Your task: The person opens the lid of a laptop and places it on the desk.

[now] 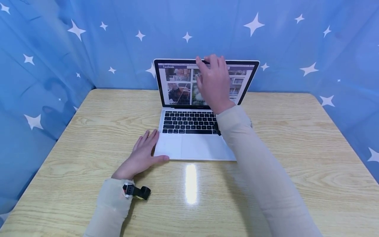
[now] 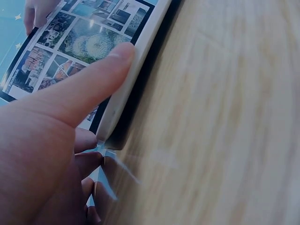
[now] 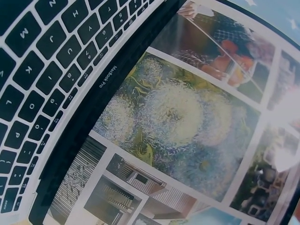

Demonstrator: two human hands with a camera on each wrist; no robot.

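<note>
An open laptop (image 1: 207,144) stands on the wooden table, its lit screen (image 1: 179,92) showing a page of pictures. Beside its front left corner lies my left hand (image 1: 143,158), fingers fairly straight against the left side and thumb along the front edge. The left wrist view shows that thumb (image 2: 101,79) on the laptop's pale rim. My right hand (image 1: 216,79) reaches across the keyboard (image 1: 189,122) and holds the screen's top edge, with fingertips at the rim. No part of the right hand's grip shows clearly in the right wrist view, which is filled by keys (image 3: 51,44) and screen.
A light wooden table (image 1: 97,131) extends around the laptop, with a bright light reflection (image 1: 190,184) in front. Blue curtains (image 1: 165,23) with white stars hang behind the table and on both sides. A strapped device (image 1: 136,191) sits on the left wrist.
</note>
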